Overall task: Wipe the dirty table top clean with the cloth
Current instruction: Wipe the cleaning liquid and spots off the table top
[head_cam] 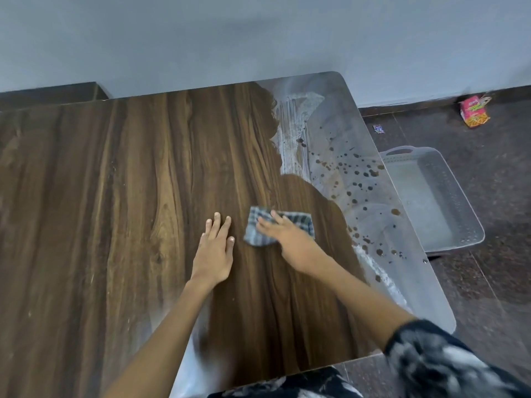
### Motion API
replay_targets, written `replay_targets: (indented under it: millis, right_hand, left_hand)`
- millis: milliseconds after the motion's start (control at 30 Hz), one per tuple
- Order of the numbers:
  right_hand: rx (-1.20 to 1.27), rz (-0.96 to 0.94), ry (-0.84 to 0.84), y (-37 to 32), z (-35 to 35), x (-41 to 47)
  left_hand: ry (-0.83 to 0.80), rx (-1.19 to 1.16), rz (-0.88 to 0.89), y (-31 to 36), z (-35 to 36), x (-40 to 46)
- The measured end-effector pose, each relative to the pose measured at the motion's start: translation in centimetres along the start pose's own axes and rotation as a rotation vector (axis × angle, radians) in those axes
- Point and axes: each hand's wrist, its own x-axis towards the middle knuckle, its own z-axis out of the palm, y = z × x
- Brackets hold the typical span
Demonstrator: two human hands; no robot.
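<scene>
Fingers of the right hand lie flat and straight on the cloth, pressing it down on the table top. They do not curl round it. The left hand lies flat on the wood just beside the cloth, fingers straight, holding nothing.

The cloth is a small checked rag, bunched up a bit. It looks soft, light and floppy, so it should slide easily and may fold over on itself. A flat palm on its middle seems the best hold.

The wood near the hands looks dark and clean. To the right, the table is pale and smeared, with many brown drops near the edge. That part, I think, is not wiped yet.

Past the edge, a grey plastic tray sits on the dark floor. A red packet lies near the grey wall.
</scene>
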Motion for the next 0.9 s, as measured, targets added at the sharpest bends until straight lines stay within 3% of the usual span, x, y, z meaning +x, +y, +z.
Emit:
replay_targets:
  millis: [67, 133, 333, 467, 633, 733, 900]
  right_hand:
    - [0.007, -0.036, 0.005, 2.0, -0.1, -2.1]
    - [0.031, 0.085, 0.11, 4.4, -1.4, -1.8]
    - [-0.01, 0.282, 0.208, 7.5, -6.5, 8.8]
    - [0.011, 0.222, 0.165, 4.4, -5.3, 10.2]
    - [0.033, -0.055, 0.003, 5.1, -3.1, 2.8]
    - [0.06, 0.125, 0.13, 8.4, -4.8, 3.1]
    - [0.007, 0.29, 0.193, 9.6, -8.8, 13.3]
  left_hand:
    - [0.003, 0.005, -0.01, 0.2, -0.1, 0.7]
    - [0.006, 0.001, -0.016, 0.4, -0.2, 1.3]
    - [0.025, 0.012, -0.017, 1.1, -0.6, 4.1]
    - [0.043, 0.012, -0.019, 1.9, -1.0, 6.5]
    - [0.052, 0.025, -0.019, 2.3, -1.7, 9.5]
    - [0.05, 0.029, -0.011, 2.4, -2.0, 10.7]
    - [0.061, 0.06, -0.004, 2.6, -2.2, 12.5]
